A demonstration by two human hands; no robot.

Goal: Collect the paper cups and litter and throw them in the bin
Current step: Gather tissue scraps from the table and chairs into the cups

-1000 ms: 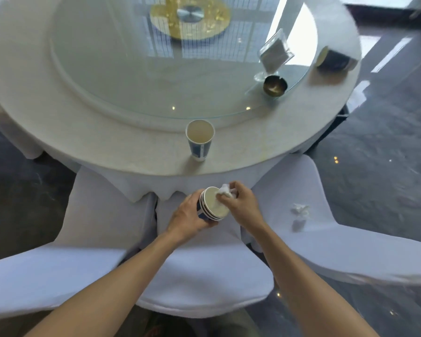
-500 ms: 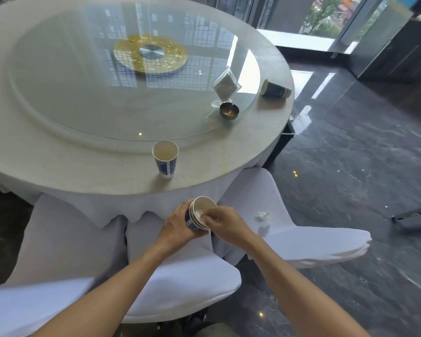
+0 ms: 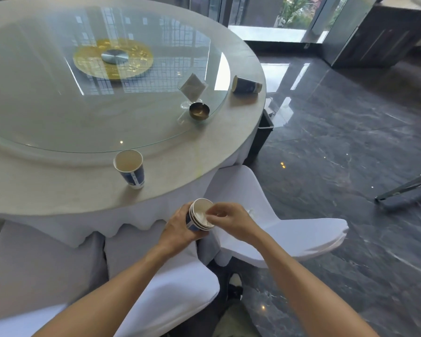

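Note:
My left hand (image 3: 180,227) grips a stack of nested blue-and-white paper cups (image 3: 199,216), tilted so the mouth faces up and right. My right hand (image 3: 231,218) is at the stack's mouth, fingertips pinched on a white crumpled tissue (image 3: 204,214) inside the top cup. A single paper cup (image 3: 129,168) stands upright near the table's front edge. Another cup (image 3: 246,85) lies on its side at the table's right edge. A small white scrap (image 3: 251,211) shows on the chair seat just behind my right hand.
The round table (image 3: 58,190) carries a glass turntable (image 3: 107,113) with a napkin holder (image 3: 193,90) and a dark ashtray (image 3: 199,110). White-covered chairs (image 3: 301,234) stand below and right. A dark bin (image 3: 263,132) sits beside the table. Dark glossy floor lies to the right.
The view has swung right and up. My right hand has pushed the tissue from the stack's rim down into the top cup. My left hand keeps holding the stack.

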